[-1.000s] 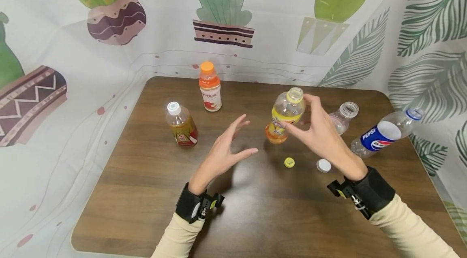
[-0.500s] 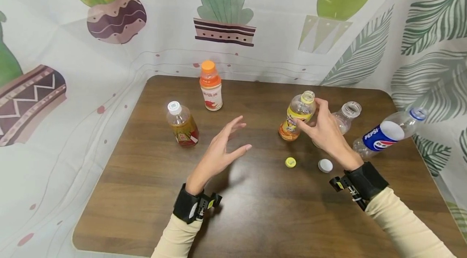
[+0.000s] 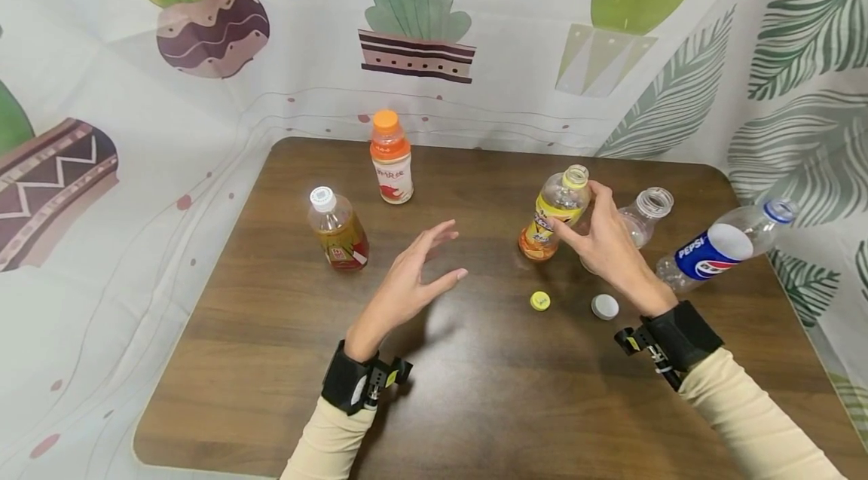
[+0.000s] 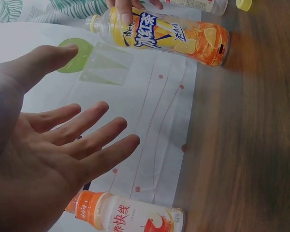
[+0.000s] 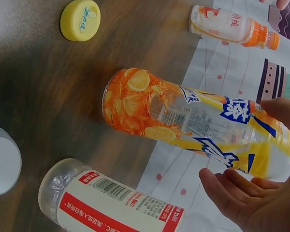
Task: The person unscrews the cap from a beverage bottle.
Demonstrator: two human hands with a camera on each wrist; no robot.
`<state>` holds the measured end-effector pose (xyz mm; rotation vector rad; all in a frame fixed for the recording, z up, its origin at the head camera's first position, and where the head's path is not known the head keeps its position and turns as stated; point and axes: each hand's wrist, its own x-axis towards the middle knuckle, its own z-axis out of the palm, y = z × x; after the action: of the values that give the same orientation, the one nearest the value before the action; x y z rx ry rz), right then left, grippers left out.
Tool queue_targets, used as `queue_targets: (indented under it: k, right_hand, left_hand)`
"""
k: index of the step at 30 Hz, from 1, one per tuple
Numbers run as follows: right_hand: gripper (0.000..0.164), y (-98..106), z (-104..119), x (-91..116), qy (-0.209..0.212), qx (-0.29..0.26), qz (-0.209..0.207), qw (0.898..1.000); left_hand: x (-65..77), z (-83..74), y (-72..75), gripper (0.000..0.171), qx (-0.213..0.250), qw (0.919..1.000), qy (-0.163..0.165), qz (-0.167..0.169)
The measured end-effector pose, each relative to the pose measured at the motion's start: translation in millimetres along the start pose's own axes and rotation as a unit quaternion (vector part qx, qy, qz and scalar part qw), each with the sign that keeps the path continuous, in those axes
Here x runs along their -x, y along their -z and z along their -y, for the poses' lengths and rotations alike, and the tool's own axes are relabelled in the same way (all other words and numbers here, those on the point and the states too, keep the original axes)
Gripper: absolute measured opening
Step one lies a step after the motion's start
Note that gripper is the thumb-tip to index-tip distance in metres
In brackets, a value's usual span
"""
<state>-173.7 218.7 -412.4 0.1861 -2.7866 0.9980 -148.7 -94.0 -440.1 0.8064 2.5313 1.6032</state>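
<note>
My right hand (image 3: 606,243) holds an iced tea bottle (image 3: 548,215) with a yellow label and orange-slice print. The thumb lies on one side of its upper part, the other fingers on the far side. The bottle stands upright, its neck uncapped. A yellow cap (image 5: 80,20) lies on the table in front of it. My left hand (image 3: 410,276) hovers over the middle of the table, thumb spread from its fingers, holding nothing. Nearest to it are an amber drink bottle (image 3: 341,239) with a white cap and an orange-capped white bottle (image 3: 392,171).
Right of the held bottle stand an uncapped clear bottle (image 3: 643,218) and, farther right, an open Pepsi bottle (image 3: 712,250). A white cap (image 3: 605,307) lies in front of them on the wooden table (image 3: 502,405). Behind the table hangs a cactus-print cloth (image 3: 508,103).
The right hand has moved the iced tea bottle a little to the right; over the last half second it stays put. The left hand has shifted slightly to the left, still empty.
</note>
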Motion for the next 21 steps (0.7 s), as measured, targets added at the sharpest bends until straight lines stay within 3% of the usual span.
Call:
queue_targets:
  k: [3, 6, 9, 12, 16, 21]
  right_hand:
    - [0.088, 4.1, 4.4, 2.5, -0.001, 0.004, -0.006, 1.000]
    - [0.090, 11.1, 15.7, 7.6, 0.025, 0.020, -0.062, 0.998]
    - [0.070, 20.7, 38.4, 9.9, 0.074, 0.022, -0.149, 0.986]
    - [0.045, 27.8, 70.6, 3.3, 0.122, -0.001, -0.190, 0.974]
    - [0.034, 21.4, 113.0, -16.1, 0.153, -0.024, -0.144, 0.977]
    - [0.048, -10.5, 149.2, -53.6, 0.159, 0.007, -0.050, 0.986]
  left_hand:
    - [1.2, 0.5, 0.4, 0.069, -0.001, 1.0000, 0.003, 0.001]
    - [2.6, 0.2, 1.6, 0.068, -0.001, 1.0000, 0.002, 0.004]
    - [4.1, -0.8, 4.0, 0.067, 0.001, 1.0000, -0.004, -0.001]
    - [6.5, -2.4, 7.9, 0.064, 0.004, 0.9998, -0.010, -0.018]
    - [11.4, -6.0, 13.4, 0.052, 0.021, 0.9980, -0.023, -0.056]
    - [18.8, -14.1, 19.6, 0.031, 0.036, 0.9922, -0.040, -0.112]
